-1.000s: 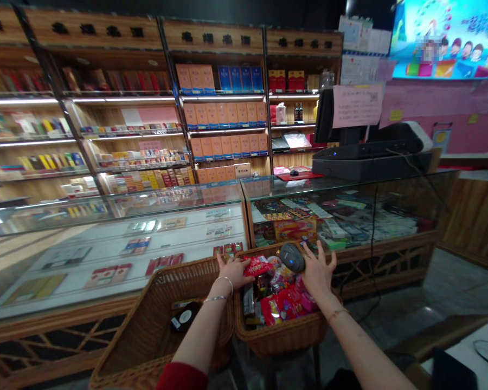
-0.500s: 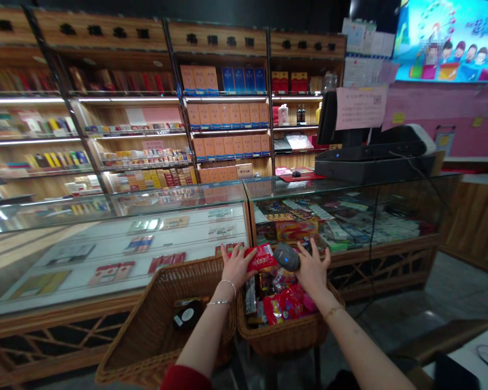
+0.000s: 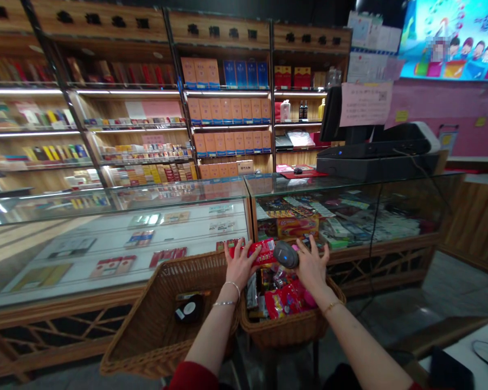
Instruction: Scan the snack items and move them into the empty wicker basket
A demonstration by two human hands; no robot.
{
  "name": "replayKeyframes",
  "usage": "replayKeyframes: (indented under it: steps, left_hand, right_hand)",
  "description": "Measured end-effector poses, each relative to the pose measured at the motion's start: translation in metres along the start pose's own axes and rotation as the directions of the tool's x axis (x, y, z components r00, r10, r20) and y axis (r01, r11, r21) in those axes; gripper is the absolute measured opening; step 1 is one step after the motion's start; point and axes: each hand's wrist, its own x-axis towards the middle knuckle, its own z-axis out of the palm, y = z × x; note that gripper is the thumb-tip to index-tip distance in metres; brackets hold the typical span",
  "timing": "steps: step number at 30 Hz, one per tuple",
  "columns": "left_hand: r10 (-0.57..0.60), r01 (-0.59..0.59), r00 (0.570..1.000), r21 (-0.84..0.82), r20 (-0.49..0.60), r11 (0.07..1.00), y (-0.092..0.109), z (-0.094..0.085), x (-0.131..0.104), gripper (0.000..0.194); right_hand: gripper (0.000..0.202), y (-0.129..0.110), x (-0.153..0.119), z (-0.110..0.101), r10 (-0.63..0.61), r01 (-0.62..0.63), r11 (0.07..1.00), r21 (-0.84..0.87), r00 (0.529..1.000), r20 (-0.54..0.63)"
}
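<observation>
Above the right basket, my left hand (image 3: 239, 266) is closed on a red packet (image 3: 262, 251), whose printed label faces up. My right hand (image 3: 312, 265) grips a dark grey handheld scanner (image 3: 285, 254) with a small blue light, its head close to the packet's right end. Below both hands, the right wicker basket (image 3: 284, 331) holds several colourful snack packs, among them a shiny red bag (image 3: 283, 301). Left of it, another wicker basket (image 3: 134, 330) contains a round black item (image 3: 189, 309) with a white label and a flat packet.
A glass display counter (image 3: 211, 189) runs behind the baskets. On its right part stand a monitor (image 3: 331, 115) and a black machine (image 3: 370, 162). Stocked shelves (image 3: 228, 127) line the wall. A white table corner with a cable (image 3: 486, 352) is at the lower right.
The view has shifted slightly. Both hands keep their holds, and the packet and scanner remain close together over the right basket.
</observation>
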Motion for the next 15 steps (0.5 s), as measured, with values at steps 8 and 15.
replayKeyframes:
  steps: [8,15]
  left_hand:
    - [0.023,-0.024,0.999,-0.006,-0.047,1.000,0.001,0.003,-0.001,0.065]
    - [0.065,-0.062,0.982,0.021,-0.178,0.998,-0.003,0.017,-0.002,0.065]
  right_hand:
    - [0.040,-0.002,0.000,-0.003,-0.034,0.034,0.999,-0.010,0.999,-0.002]
    - [0.040,0.001,0.000,0.000,-0.018,0.018,0.999,-0.029,1.000,0.003]
